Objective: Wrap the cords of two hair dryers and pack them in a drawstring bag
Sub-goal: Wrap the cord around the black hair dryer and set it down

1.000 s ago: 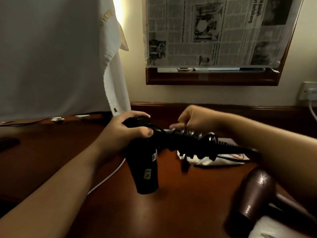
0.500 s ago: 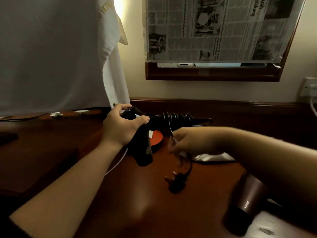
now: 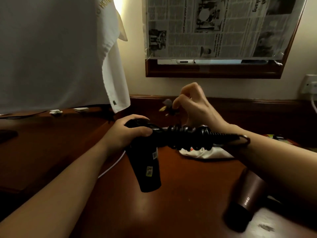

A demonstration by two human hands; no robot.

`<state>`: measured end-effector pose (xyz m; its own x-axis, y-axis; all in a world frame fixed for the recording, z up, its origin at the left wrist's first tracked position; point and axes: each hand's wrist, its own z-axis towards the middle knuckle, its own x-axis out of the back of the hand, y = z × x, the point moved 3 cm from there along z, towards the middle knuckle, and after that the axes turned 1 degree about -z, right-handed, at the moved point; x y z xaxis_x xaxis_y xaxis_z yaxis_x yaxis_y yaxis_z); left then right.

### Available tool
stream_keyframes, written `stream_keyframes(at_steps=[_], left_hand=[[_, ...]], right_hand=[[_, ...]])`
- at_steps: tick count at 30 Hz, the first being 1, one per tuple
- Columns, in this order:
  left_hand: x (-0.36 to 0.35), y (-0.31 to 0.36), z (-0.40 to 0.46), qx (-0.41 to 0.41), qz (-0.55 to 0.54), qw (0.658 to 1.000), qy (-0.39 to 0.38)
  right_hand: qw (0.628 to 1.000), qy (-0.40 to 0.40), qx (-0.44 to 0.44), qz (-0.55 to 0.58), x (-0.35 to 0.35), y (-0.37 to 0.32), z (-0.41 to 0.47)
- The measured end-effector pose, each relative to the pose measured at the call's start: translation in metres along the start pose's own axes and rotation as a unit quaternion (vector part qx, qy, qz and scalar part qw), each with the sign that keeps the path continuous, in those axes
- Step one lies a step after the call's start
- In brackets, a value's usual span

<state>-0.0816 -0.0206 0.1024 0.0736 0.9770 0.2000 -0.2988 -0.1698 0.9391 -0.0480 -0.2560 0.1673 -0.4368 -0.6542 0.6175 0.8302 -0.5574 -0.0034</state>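
Where dim light falls, dark wooden desk (image 3: 171, 212), newspaper-covered mirror (image 3: 223, 28)

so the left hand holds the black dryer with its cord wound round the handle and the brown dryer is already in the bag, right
Not quite. The head view shows the brown dryer lying on the desk, not in the bag. The rest holds: the left hand grips the black dryer, its cord wound round the handle.

Motion-blurred plug (image 3: 167, 107) beside right hand (image 3: 193, 107); brown dryer's (image 3: 243, 201) handle hidden.
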Motion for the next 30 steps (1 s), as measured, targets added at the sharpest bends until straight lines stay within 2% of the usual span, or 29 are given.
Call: stream_keyframes(at_steps=[1,2,4,6,9,11,14,16,25,30], left_hand=[[-0.002,0.0,-0.001,0.009,0.003,1.0,-0.014],[-0.005,0.0,-0.002,0.017,-0.001,0.999,-0.031],[-0.009,0.001,-0.005,0.019,-0.012,0.998,-0.061],[-0.013,0.001,-0.007,0.013,0.0,0.997,-0.07],[-0.02,-0.005,-0.006,0.005,0.072,0.996,-0.055],[-0.025,-0.012,-0.005,0.019,0.087,0.995,-0.045],[-0.028,-0.022,-0.003,0.039,0.071,0.996,-0.028],[-0.028,-0.026,-0.003,0.05,0.057,0.997,-0.012],[-0.03,-0.057,0.004,0.159,0.09,0.982,0.05],[-0.023,-0.094,-0.001,0.229,0.124,0.964,0.054]], right_hand=[[0.996,-0.008,0.046,-0.074,0.002,-0.006,-0.009],[0.993,-0.017,0.051,-0.108,0.003,-0.009,-0.014],[0.996,-0.059,-0.066,-0.012,0.011,-0.013,-0.018],[0.975,-0.102,-0.168,0.103,0.013,-0.012,-0.023],[0.892,-0.212,-0.234,0.322,0.005,-0.015,-0.025],[0.852,-0.263,-0.234,0.388,0.005,-0.023,-0.029],[0.877,-0.306,-0.199,0.312,0.003,-0.027,-0.035],[0.891,-0.304,-0.191,0.277,0.006,-0.03,-0.038],[0.901,-0.314,-0.223,0.202,-0.029,-0.029,-0.074],[0.91,-0.267,-0.241,0.208,-0.069,-0.034,-0.107]])
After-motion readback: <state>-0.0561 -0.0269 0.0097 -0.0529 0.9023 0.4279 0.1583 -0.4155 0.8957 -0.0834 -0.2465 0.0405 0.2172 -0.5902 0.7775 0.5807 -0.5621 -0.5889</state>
